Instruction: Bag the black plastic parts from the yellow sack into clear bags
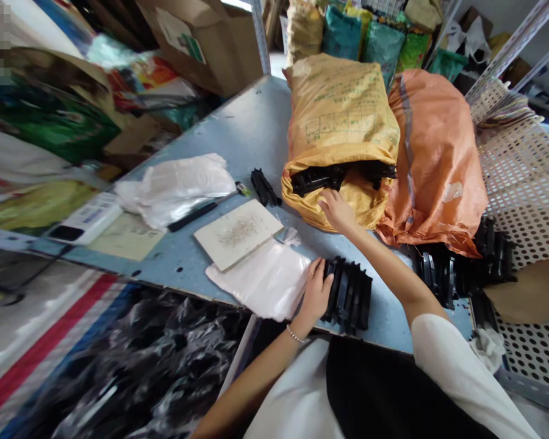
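Observation:
My left hand point(318, 289) rests against the near-left end of a row of black plastic parts point(348, 296) standing side by side at the table's front edge. Its fingers lie slightly apart on the outermost part, beside a pile of clear plastic bags point(265, 277). At the mouth of a yellow woven sack point(343, 116) is my right hand point(336, 210), fingers apart and holding nothing that I can see. Just beyond its fingertips, more black plastic parts point(318, 178) show inside the sack.
A pale board point(238, 231) overlaps the bags on the blue table point(251, 122). More plastic bags point(183, 183) and loose black strips point(264, 188) lie left. An orange sack point(439, 158) stands right, with black parts point(448, 274) before it. Black pieces in clear bags point(165, 360) fill the space below.

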Available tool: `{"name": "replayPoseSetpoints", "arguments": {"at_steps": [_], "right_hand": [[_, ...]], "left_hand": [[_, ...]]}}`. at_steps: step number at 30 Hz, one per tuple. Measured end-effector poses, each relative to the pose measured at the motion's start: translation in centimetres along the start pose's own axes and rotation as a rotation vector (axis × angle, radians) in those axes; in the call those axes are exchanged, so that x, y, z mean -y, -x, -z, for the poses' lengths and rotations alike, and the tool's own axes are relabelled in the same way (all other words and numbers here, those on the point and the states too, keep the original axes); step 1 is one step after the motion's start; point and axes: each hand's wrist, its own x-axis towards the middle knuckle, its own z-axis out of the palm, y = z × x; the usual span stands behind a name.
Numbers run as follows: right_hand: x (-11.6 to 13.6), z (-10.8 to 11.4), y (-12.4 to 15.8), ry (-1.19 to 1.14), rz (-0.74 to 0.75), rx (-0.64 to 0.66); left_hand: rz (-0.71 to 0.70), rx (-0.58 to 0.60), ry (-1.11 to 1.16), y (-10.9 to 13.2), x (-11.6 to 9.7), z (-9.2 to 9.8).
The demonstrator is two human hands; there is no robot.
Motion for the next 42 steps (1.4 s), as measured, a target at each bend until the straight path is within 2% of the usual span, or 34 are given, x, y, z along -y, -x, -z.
{"name": "replayPoseSetpoints", "arguments": {"at_steps": [2, 4, 7, 10, 12, 13, 15, 17, 19, 21, 23, 25, 27, 28, 29, 30, 32, 33, 34, 36, 37, 39, 42], "right_hand": [[-0.4, -1.3, -4.7, 0.035, -0.075, -0.044], [-0.4, -2.3, -7.9, 0.046, -0.124, -0.022], [-0.8, -2.7, -9.2, 0.031, -0.134, 0.016], [-1.3, -1.9, -5.6, -0.083, -0.106, -0.103], [-1.3, -1.1, -0.7, -0.271, -0.069, -0.220], [-1.0, -0.6, 2.1, -0.374, -0.065, -0.230], [-0.2, 0.1, 7.8, -0.553, -0.095, -0.209], [0.7, 0.5, 12.6, -0.600, -0.086, -0.142], [1.6, 0.4, 15.7, -0.717, -0.157, -0.073], [2.2, -0.1, 17.3, -0.993, -0.344, -0.011], [2.7, -0.6, 17.9, -1.349, -0.546, 0.103], [2.9, -0.6, 18.2, -1.581, -0.607, 0.374], [2.7, 0.3, 18.0, -1.531, -0.505, 0.697], [2.5, 1.1, 17.8, -1.396, -0.433, 0.758], [2.2, 2.0, 17.4, -1.214, -0.368, 0.713], [1.9, 2.9, 16.8, -1.009, -0.306, 0.576], [1.4, 4.8, 15.4, -0.608, -0.164, 0.204], [1.3, 5.5, 14.7, -0.445, -0.078, 0.060], [1.3, 6.0, 13.9, -0.325, 0.011, -0.022], [1.6, 6.3, 12.7, -0.223, 0.152, -0.062], [1.8, 6.1, 12.2, -0.246, 0.174, -0.057], [2.4, 5.5, 11.7, -0.418, 0.107, -0.025], [3.1, 4.4, 12.4, -0.706, -0.079, 0.083]], "left_hand": [[-0.054, 0.014, -0.093, 0.7, 0.2, -0.9], [-0.073, 0.046, -0.114, 1.0, -0.1, -1.0], [-0.087, 0.044, -0.061, 0.4, -1.0, 0.5], [0.005, 0.001, 0.179, -1.6, -2.3, 2.8], [0.097, -0.026, 0.481, -3.5, -3.4, 3.9], [0.131, -0.029, 0.652, -4.5, -4.0, 4.2], [0.165, -0.009, 0.952, -6.1, -5.4, 4.4], [0.181, 0.048, 1.104, -6.8, -6.8, 4.4], [0.175, 0.117, 1.110, -6.6, -8.0, 4.4], [0.139, 0.216, 1.057, -5.8, -8.8, 4.4], [0.090, 0.300, 1.005, -4.9, -9.4, 4.6], [0.078, 0.322, 0.981, -4.3, -9.8, 4.8], [0.099, 0.287, 0.942, -3.9, -10.1, 5.0], [0.109, 0.264, 0.892, -3.7, -10.2, 5.1], [0.115, 0.238, 0.819, -3.5, -10.2, 5.2], [0.113, 0.207, 0.730, -3.2, -10.3, 5.3], [0.079, 0.122, 0.559, -2.5, -10.4, 5.2], [0.053, 0.097, 0.496, -2.1, -10.4, 5.1], [0.025, 0.086, 0.448, -1.6, -10.5, 5.0], [-0.035, 0.090, 0.363, -0.8, -10.7, 4.8], [-0.066, 0.089, 0.319, -0.5, -10.7, 4.8], [-0.123, 0.060, 0.233, -0.3, -10.7, 4.8], [-0.161, -0.002, 0.180, -1.0, -10.2, 5.1]]}}
